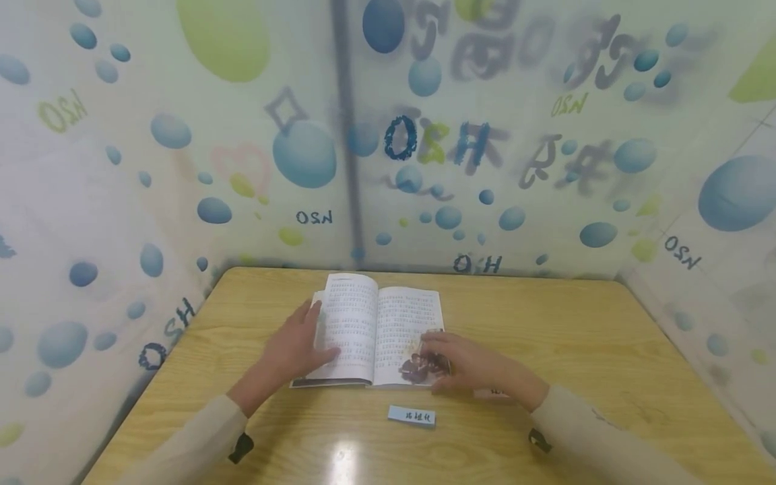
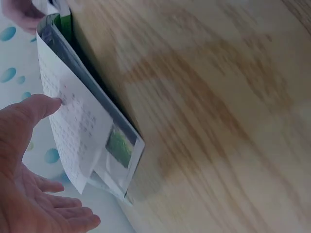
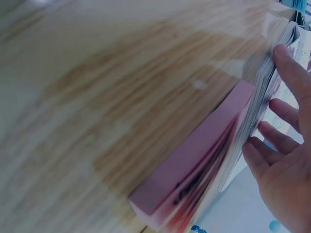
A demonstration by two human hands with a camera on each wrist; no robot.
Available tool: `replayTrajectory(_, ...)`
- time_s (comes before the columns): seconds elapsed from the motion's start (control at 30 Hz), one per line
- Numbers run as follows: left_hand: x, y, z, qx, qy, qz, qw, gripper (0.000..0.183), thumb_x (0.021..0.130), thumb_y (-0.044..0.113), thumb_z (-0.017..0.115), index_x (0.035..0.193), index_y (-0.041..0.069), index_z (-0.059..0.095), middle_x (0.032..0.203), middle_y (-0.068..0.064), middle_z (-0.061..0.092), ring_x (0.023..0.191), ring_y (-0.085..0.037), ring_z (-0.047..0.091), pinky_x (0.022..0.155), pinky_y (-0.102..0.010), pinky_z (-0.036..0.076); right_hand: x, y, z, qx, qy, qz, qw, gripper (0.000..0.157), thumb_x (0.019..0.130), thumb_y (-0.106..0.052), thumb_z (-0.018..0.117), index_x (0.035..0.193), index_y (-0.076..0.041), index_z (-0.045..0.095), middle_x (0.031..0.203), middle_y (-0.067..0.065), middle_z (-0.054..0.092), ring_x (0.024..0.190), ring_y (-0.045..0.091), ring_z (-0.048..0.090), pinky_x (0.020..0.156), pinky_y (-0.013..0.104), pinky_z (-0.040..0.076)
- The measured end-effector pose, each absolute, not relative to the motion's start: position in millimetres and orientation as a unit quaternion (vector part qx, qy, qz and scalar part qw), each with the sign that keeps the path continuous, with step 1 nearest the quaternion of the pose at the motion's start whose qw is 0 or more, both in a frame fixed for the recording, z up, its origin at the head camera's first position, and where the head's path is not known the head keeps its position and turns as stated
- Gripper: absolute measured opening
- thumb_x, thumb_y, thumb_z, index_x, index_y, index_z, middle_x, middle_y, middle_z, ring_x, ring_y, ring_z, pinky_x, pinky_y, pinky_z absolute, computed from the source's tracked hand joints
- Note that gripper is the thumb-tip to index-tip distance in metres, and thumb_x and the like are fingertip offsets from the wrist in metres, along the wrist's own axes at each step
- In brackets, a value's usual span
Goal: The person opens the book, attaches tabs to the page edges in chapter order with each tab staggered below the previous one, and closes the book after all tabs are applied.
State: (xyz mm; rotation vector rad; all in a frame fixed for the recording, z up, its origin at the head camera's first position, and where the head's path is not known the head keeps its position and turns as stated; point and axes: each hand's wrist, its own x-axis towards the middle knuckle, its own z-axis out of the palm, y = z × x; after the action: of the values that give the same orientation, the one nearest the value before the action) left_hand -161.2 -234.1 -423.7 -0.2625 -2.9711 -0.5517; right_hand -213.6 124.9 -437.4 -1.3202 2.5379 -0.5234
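Note:
An open book (image 1: 406,316) lies on the table, with printed text on both pages and a dark picture at the lower right. My left hand (image 1: 294,347) is at its left side, thumb over the left page and fingers fairly straight along the outer edge. In the left wrist view, a loose left page (image 2: 73,111) stands raised above the pages beneath. My right hand (image 1: 473,364) rests at the lower right corner, fingers over the picture. The right wrist view shows its thumb and loosely bent fingers (image 3: 282,138) against the book's edge.
A small blue strip (image 1: 412,415) with handwriting lies in front of the book. A pink folded strip (image 3: 194,155) lies beside the book's right edge, mostly hidden under my right wrist in the head view. Patterned walls (image 1: 424,202) stand behind the wooden table (image 1: 545,310) and at both sides.

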Motion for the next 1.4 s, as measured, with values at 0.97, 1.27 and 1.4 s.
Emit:
replayTrajectory(0.97, -165, -184, -441, -0.229, -0.966, -0.095, -0.075, 0.067, 0.104, 0.049, 0.051, 0.159, 0.014, 0.037, 0.166, -0.013, 0.020, 0.147, -0.047, 0.019, 0.116, -0.057, 0.024, -217, 126, -431, -0.464, 0.860, -0.168, 0.130, 0.037, 0.094, -0.032, 0.074, 0.127, -0.017, 0.066, 0.147, 0.007, 0.053, 0.135, 0.025, 0.049, 0.111, 0.042, 0.039)
replayTrajectory(1.27, -165, -175, -434, -0.217, -0.967, -0.108, -0.082, 0.066, 0.102, 0.042, 0.058, 0.156, 0.008, 0.040, 0.165, -0.016, 0.021, 0.147, -0.048, 0.019, 0.115, -0.061, 0.023, -208, 120, -427, -0.474, 0.867, -0.127, 0.084, 0.046, 0.090, -0.016, 0.077, 0.133, -0.010, 0.063, 0.146, 0.010, 0.054, 0.133, 0.026, 0.050, 0.110, 0.042, 0.040)
replayTrajectory(1.4, -167, -165, -432, -0.239, -0.963, -0.105, -0.069, 0.063, 0.102, 0.034, 0.059, 0.155, 0.004, 0.041, 0.163, -0.019, 0.026, 0.146, -0.048, 0.020, 0.115, -0.061, 0.023, -206, 118, -426, -0.459, 0.875, -0.129, 0.087, 0.049, 0.089, -0.015, 0.077, 0.135, -0.007, 0.062, 0.147, 0.012, 0.052, 0.134, 0.028, 0.050, 0.110, 0.044, 0.039)
